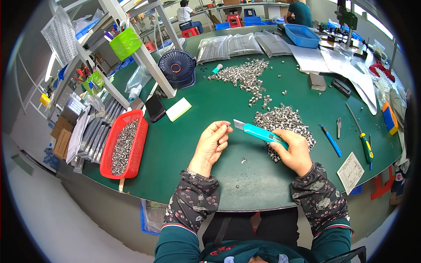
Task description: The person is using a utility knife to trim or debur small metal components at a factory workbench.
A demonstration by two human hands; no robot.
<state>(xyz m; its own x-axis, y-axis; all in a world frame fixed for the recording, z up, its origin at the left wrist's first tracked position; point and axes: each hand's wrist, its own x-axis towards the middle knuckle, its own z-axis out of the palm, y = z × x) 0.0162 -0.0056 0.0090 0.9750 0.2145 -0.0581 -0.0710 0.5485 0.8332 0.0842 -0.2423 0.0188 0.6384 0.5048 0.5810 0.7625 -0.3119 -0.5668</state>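
Note:
My right hand [294, 151] is closed round a teal utility knife [263, 133], its blade out and pointing left. Just left of the blade tip, my left hand [212, 142] pinches a small metal ring [227, 126] between thumb and forefinger; the fingers mostly hide it. Beneath and beyond the knife lies a heap of small metal rings [285, 119] on the green table [201, 193]. A second pile of metal rings [245, 75] spreads farther back. Tiny scraps [244, 161] lie on the tabletop between my forearms.
A red basket [139, 151] of metal parts stands at the left, near a phone [155, 108], a white pad [178, 109] and a dark fan [177, 68]. To the right lie a blue pen-like tool [331, 141], a screwdriver [366, 147] and a paper card [350, 172]. Two people sit far back.

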